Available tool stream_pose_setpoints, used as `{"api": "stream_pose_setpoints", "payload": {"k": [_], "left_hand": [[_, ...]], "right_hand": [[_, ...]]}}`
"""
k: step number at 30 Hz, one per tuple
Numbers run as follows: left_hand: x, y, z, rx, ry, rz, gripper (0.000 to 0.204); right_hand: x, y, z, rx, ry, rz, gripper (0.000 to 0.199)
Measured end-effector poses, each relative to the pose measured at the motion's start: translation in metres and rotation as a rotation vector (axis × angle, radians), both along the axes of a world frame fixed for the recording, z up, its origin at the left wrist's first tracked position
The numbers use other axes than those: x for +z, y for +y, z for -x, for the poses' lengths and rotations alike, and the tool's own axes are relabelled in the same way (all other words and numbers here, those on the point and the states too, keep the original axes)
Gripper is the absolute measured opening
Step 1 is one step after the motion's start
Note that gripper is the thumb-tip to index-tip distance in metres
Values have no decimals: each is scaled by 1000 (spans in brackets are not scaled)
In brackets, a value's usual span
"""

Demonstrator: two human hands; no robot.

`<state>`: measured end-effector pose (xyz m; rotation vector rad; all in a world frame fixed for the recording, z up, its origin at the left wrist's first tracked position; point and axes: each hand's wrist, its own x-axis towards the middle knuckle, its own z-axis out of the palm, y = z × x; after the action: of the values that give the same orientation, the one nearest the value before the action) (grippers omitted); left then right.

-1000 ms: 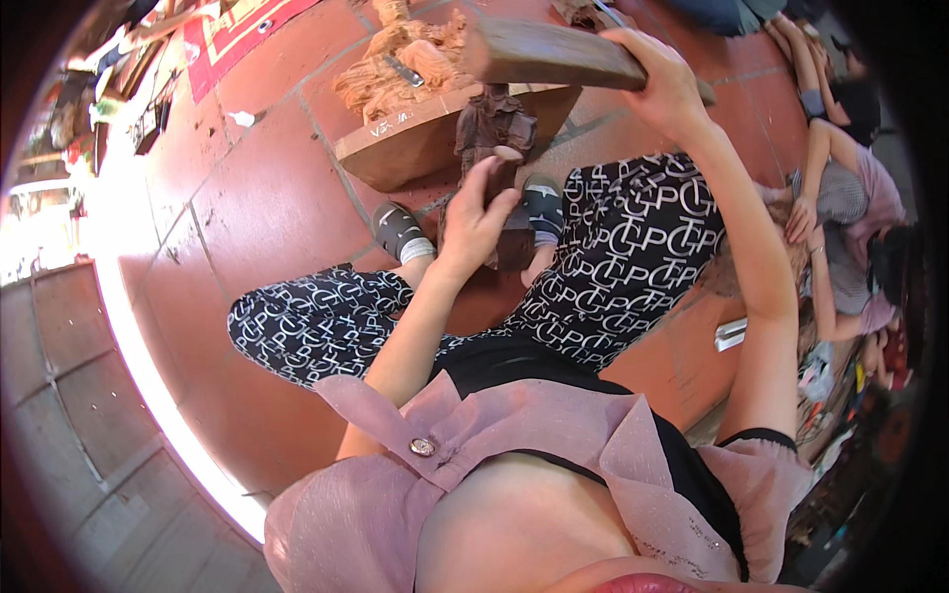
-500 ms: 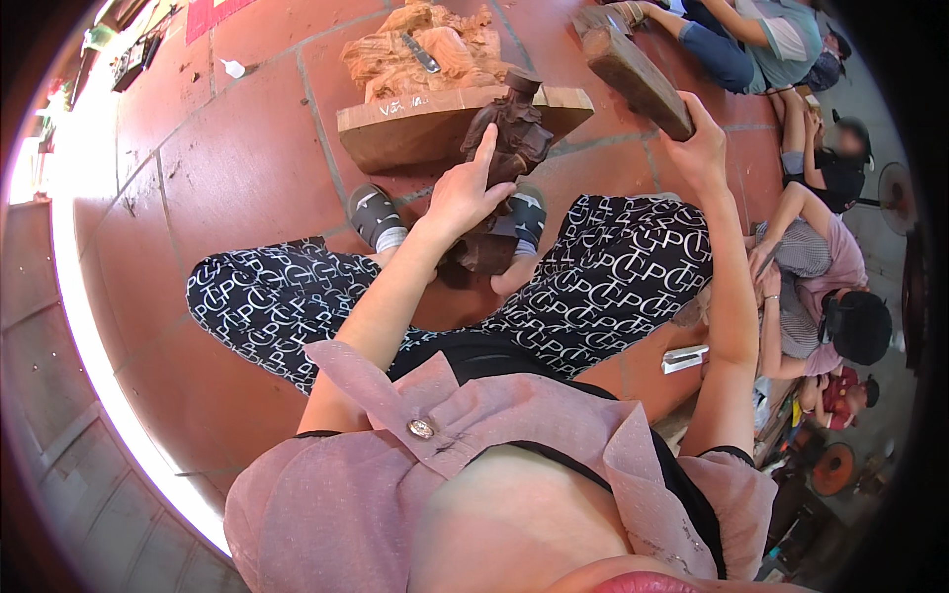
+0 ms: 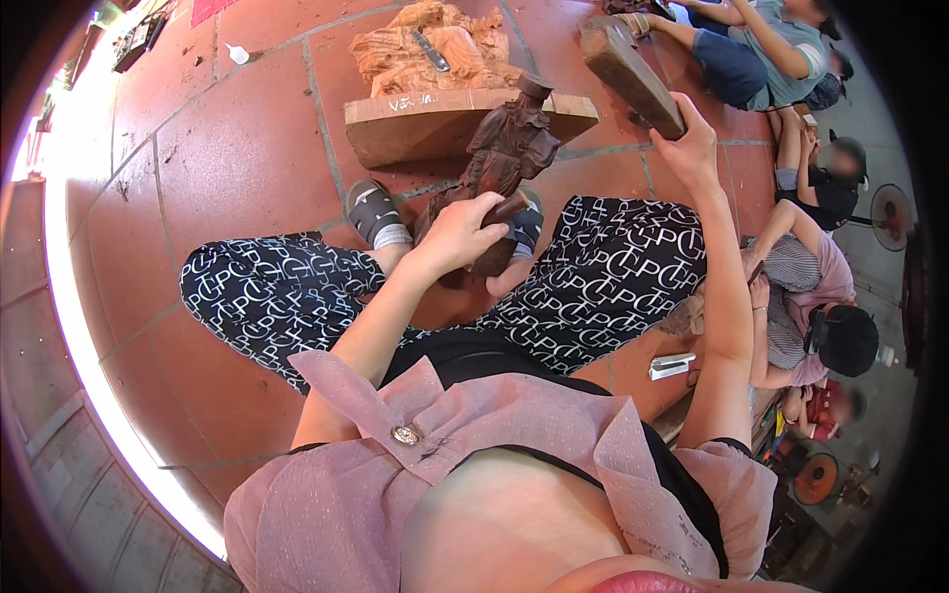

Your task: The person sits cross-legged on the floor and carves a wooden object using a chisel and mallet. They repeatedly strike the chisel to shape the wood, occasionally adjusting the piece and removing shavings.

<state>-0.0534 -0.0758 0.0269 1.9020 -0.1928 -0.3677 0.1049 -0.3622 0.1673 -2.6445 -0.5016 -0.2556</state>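
Note:
A dark brown carved wooden figure (image 3: 504,148) leans between my feet, its flat-topped hat toward the far side. My left hand (image 3: 460,232) is closed at the figure's lower part, around what looks like a short brown wooden handle (image 3: 508,207); whatever lies at its other end is hidden. Up on the right, my right hand (image 3: 692,148) grips a block-shaped wooden mallet (image 3: 633,79), raised apart from the figure. Just beyond the figure stands a lighter, orange-toned wood carving (image 3: 390,59) with a thick plank-like base (image 3: 435,128). A dark flat tool (image 3: 430,51) lies on that carving.
Sandalled feet (image 3: 376,212) and patterned trouser legs (image 3: 277,296) flank the figure. Red tiles (image 3: 237,188) cover the floor, with a small white bottle (image 3: 237,53) at far left. Several people sit along the right, near a fan (image 3: 890,215). A white box (image 3: 670,366) lies by my right arm.
My left hand has come down the figure toward me, its pointing finger now folded in, and a brown handle end shows beside the thumb. The mallet stays raised, shifted slightly.

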Motion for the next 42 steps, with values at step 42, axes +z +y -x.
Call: {"api": "stream_pose_setpoints", "payload": {"k": [42], "left_hand": [[24,-70,-52,229,-860,118,17]], "right_hand": [[-7,-5,5,122,-124,91,41]]}}
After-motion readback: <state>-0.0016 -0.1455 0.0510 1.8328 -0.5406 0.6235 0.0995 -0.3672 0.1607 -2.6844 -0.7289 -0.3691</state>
